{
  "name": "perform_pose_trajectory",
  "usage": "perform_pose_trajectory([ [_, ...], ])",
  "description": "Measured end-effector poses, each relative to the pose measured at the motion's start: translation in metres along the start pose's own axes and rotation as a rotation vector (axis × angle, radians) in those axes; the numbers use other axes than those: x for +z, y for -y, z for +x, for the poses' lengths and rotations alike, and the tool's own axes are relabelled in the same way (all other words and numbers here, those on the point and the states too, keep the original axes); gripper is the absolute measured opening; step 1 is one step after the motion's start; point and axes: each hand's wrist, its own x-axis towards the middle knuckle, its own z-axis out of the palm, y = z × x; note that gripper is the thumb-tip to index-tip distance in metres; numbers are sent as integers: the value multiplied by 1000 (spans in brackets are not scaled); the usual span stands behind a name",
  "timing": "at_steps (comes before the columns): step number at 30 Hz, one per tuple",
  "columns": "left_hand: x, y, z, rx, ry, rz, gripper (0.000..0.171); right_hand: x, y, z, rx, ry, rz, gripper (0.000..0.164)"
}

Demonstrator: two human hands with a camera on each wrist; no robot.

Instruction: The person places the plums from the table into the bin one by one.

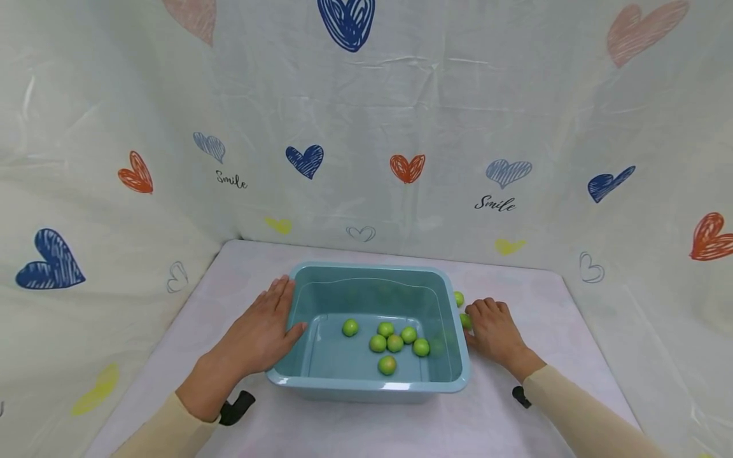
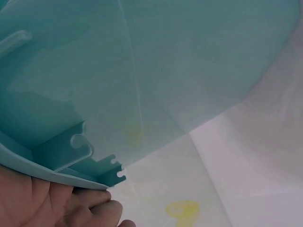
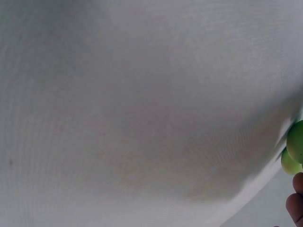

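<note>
A light blue plastic basin [image 1: 369, 385] stands on the table, with several small round green fruits [image 1: 387, 364] on its floor. My left hand [image 1: 263, 327] rests on the basin's left rim, its fingers straight; the left wrist view shows the fingers [image 2: 102, 213] under the rim's edge. Just outside the basin's right wall, my right hand [image 1: 492, 331] pinches a green fruit [image 1: 466, 321] between curled fingers and thumb. Another green fruit [image 1: 459, 299] lies a little farther back, beside the same wall. In the right wrist view, two fruits [image 3: 296, 142] appear by the fingertips [image 3: 297, 204].
A pale cloth covers the table [image 1: 355, 426]. Behind and beside it hangs a white sheet [image 1: 366, 108] printed with hearts. Dark straps [image 1: 236, 408] show at both wrists.
</note>
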Motion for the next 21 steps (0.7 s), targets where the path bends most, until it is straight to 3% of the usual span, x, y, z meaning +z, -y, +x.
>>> perform_pose_trajectory([
  [21, -2, -2, -1, -6, 13, 16, 83, 1, -2, 2, 24, 20, -12, 48],
])
